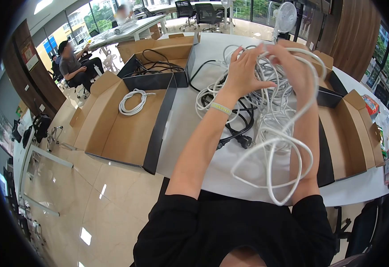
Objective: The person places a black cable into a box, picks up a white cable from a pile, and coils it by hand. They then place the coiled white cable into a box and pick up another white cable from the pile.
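Note:
A tangled pile of white cables lies on the table in front of me. My left hand is over its far left side, thumb spread wide from the fingers and nothing clearly gripped. Beside it, slightly blurred, my right hand is closed on a white cable. Loops of that cable hang across my right forearm and down toward the table's near edge. Black power cables with a plug lie under and left of the pile, partly hidden by my left forearm.
At left, an open cardboard box holds one coiled white cable. Behind it, another box contains black cables. An open box stands at right, near plastic packets. A seated person is beyond the table, left.

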`<state>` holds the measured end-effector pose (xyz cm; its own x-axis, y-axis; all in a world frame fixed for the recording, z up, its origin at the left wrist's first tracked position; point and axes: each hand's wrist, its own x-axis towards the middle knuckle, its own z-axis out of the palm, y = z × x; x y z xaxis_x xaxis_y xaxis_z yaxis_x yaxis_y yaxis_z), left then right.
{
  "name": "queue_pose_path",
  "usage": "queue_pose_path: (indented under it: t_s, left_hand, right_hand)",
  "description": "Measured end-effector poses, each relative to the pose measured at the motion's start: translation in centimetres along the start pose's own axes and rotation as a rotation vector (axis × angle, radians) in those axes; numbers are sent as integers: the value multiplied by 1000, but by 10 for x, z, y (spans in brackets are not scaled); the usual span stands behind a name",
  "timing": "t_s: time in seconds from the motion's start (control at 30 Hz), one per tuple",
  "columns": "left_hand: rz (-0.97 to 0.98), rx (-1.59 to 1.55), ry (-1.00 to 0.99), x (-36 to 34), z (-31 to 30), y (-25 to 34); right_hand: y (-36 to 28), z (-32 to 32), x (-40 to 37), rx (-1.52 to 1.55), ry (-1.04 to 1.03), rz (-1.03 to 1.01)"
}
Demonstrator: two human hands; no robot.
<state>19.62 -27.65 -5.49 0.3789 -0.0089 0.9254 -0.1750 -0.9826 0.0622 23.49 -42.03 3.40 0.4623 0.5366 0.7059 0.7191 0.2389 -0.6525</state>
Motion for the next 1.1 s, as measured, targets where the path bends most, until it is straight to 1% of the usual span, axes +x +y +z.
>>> queue_pose_path:
  t_s: [0.03,0.07,0.1,0.17,0.2,0.23,0.3,0.33,0.37,0.4,0.43,0.5,0.57,0.63,0.7,0.73,0.77,0.8,0.93,1.0,1.03,1.1]
  left_hand:
    - [-24,136,-24,2,1,-5]
    - [-93,84,67,0,2,-8]
    - [-86,96,78,-3,2,-18]
    - [-184,205,61,-12,-1,-35]
    - [-287,198,33,-16,-5,-38]
    - [-296,200,31,-18,-6,-39]
    - [-301,240,-71,-18,-7,-42]
    - [-305,239,-75,-18,-7,-43]
    - [-220,251,-55,-15,-10,-39]
    - [-131,265,-31,-9,-13,-37]
    - [-129,265,-29,-2,-20,-39]
    - [-410,-206,-274,3,-38,-43]
    - [-411,-193,-297,4,-47,-56]
    - [-415,-178,-314,2,-48,-59]
    - [-488,-146,-283,7,-57,-49]
    - [-486,-146,-283,10,-59,-50]
    - [-436,-142,-293,12,-61,-50]
    - [-387,-139,-304,14,-63,-51]
    - [-408,-87,-309,20,-74,-47]
    - [-461,87,-299,23,-83,-37]
    - [-456,103,-296,25,-89,-32]
    - [-514,260,-206,29,-97,-25]
  right_hand:
    - [-11,-3,-3,153,20,58]
    - [-23,-10,-7,181,81,78]
    - [-32,-19,-11,211,141,101]
    - [-40,-45,-16,172,210,-8]
    - [-42,-59,-18,159,208,-21]
    - [-40,-71,-19,145,207,-34]
    - [-33,-77,-16,107,190,-25]
    - [-28,-78,-13,208,209,-41]
    - [-26,-78,-12,307,229,-55]
    - [-24,-76,-10,299,240,-57]
    - [-21,-74,-6,299,241,-59]
    - [-12,-71,-1,248,202,-62]
    - [-6,-73,3,289,207,-48]
    - [-2,-74,4,335,261,-37]
    - [2,-80,4,348,243,-45]
    - [3,-83,5,355,253,-41]
    - [4,-85,5,363,262,-34]
    - [4,-86,4,388,256,-52]
    - [-2,-80,1,388,253,-44]
    - [-3,-78,0,407,147,-43]
    - [-5,-77,0,421,147,-52]
    - [-7,-73,-1,334,6,-28]
